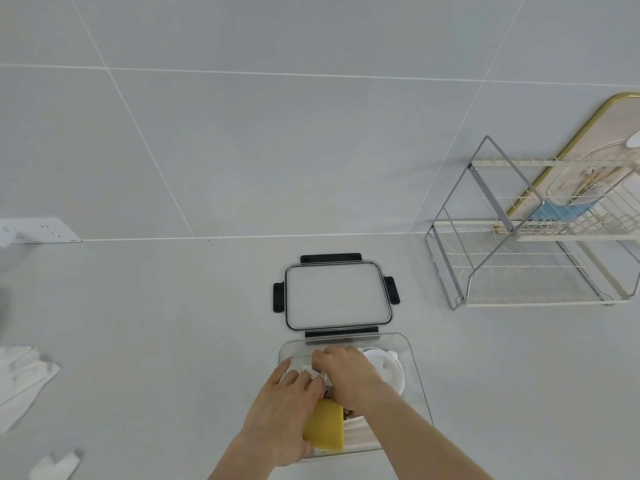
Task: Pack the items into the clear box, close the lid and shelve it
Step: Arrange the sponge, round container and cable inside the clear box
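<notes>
The clear box (pixel 414 368) stands open on the white counter, near the bottom centre. Its clear lid (pixel 337 294), with black clips on four sides, lies flat just behind it. Both hands are inside the box. My left hand (pixel 284 403) rests against a yellow sponge (pixel 325 429) and touches a small clear packet (pixel 313 371). My right hand (pixel 346 372) has its fingers closed on that same packet. A white round container (pixel 386 367) sits in the box's right part, and white sticks (pixel 356 434) lie beside the sponge. Other contents are hidden under the hands.
A two-tier wire shelf rack (pixel 533 237) stands at the right against the tiled wall, with a gold-rimmed board (pixel 609 140) and a blue item (pixel 557 213) behind it. A white power strip (pixel 41 230) lies at the far left. White packets (pixel 24 379) lie at the left edge.
</notes>
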Motion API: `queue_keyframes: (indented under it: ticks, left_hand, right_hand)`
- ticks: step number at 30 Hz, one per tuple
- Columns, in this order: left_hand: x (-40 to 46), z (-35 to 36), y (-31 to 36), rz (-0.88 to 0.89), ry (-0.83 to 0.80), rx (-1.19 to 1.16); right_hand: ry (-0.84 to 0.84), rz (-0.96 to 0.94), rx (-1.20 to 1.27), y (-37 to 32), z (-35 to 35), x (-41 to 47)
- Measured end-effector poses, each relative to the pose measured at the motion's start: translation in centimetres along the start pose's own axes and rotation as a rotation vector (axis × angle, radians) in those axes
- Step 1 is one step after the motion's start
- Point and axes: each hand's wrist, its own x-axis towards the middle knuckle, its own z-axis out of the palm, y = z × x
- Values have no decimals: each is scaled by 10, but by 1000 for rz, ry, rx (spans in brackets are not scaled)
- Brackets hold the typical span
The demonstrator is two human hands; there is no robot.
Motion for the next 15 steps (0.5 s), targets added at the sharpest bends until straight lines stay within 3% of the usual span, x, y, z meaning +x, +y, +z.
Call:
queue_keyframes:
  ticks: [9, 15]
  left_hand:
    - [1, 5, -1, 7, 33, -20]
    - [-3, 6, -6, 35, 158, -92]
  right_hand:
    - [10, 6, -27, -2, 6, -3]
    - [226, 56, 94, 9, -6, -13]
